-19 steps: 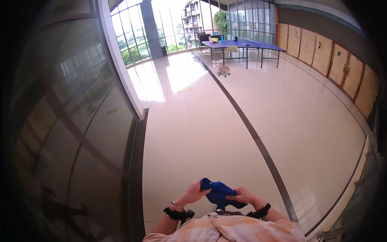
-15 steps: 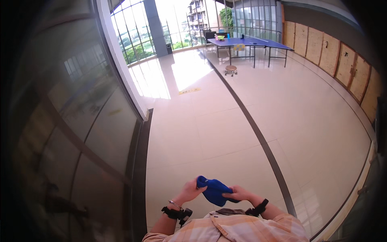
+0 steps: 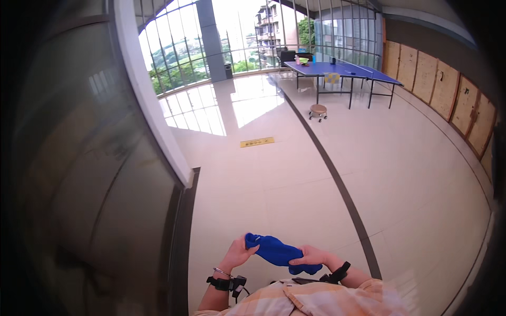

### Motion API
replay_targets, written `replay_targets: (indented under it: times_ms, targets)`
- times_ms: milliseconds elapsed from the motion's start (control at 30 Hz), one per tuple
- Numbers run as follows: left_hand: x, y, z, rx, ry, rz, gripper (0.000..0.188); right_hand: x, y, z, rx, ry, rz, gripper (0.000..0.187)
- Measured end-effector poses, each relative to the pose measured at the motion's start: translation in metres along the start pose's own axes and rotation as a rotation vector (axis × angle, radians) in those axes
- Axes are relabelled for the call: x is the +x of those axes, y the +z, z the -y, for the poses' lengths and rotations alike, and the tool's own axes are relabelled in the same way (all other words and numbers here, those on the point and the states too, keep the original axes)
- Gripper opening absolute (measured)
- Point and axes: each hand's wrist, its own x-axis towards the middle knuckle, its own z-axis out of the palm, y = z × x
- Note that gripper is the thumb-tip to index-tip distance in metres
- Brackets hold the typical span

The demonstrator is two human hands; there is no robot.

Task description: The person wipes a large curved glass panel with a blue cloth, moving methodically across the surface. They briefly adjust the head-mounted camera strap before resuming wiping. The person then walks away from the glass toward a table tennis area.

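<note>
A bright blue, sock-like piece of soft cloth (image 3: 278, 252) is stretched between my two hands, in front of my body at the lower middle. Its left end looks like a rolled or tubular opening with a small pale mark. My left hand (image 3: 239, 254) is closed on that end, thumb along its edge. My right hand (image 3: 311, 256) grips the cloth nearer its other end, which droops below the fingers. Black straps with small devices and a metal bracelet sit about my wrists.
Ahead stands a blue ping-pong table (image 3: 337, 69) with small objects on it. In front is a brown wheeled stool (image 3: 318, 110). A glass partition (image 3: 105, 158) runs along the left, wooden panels (image 3: 443, 81) along the right. A yellow floor sign (image 3: 257, 142) lies ahead.
Both hands have drawn the blue cloth out longer, the left one shifting leftward. More of the cloth hangs past my right hand. The view has tilted, so the room sits lower.
</note>
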Motion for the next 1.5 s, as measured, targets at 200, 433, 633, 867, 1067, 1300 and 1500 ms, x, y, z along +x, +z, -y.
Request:
replay_targets:
  times_ms: [200, 433, 633, 867, 1067, 1300, 1500]
  targets:
    - [0.165, 0.007, 0.002, 0.000, -0.065, 0.329, 0.029, 0.039, -0.105, 0.005, 0.061, 0.025, -0.250, 0.038]
    - [0.350, 0.009, 0.012, -0.075, 0.234, 0.448, 0.044, 0.120, -0.262, 0.018, 0.193, -0.053, -0.404, 0.035]
    - [0.473, -0.033, 0.024, -0.030, 0.008, 0.232, 0.032, 0.236, -0.378, 0.059, 0.135, -0.026, -0.233, 0.035]
    - [0.621, -0.101, 0.070, -0.150, 0.015, -0.093, 0.027, 0.397, -0.509, 0.116, -0.045, -0.253, -0.093, 0.034]
    - [0.786, -0.144, 0.084, -0.227, 0.085, -0.006, 0.029, 0.485, -0.621, 0.169, -0.061, -0.229, -0.096, 0.036]
    - [0.981, -0.137, 0.080, -0.167, 0.104, 0.213, 0.027, 0.534, -0.754, 0.170, 0.110, -0.184, -0.338, 0.036]
    - [1.133, -0.124, 0.080, 0.029, 0.256, 0.321, 0.022, 0.576, -0.871, 0.170, 0.192, -0.203, -0.415, 0.038]
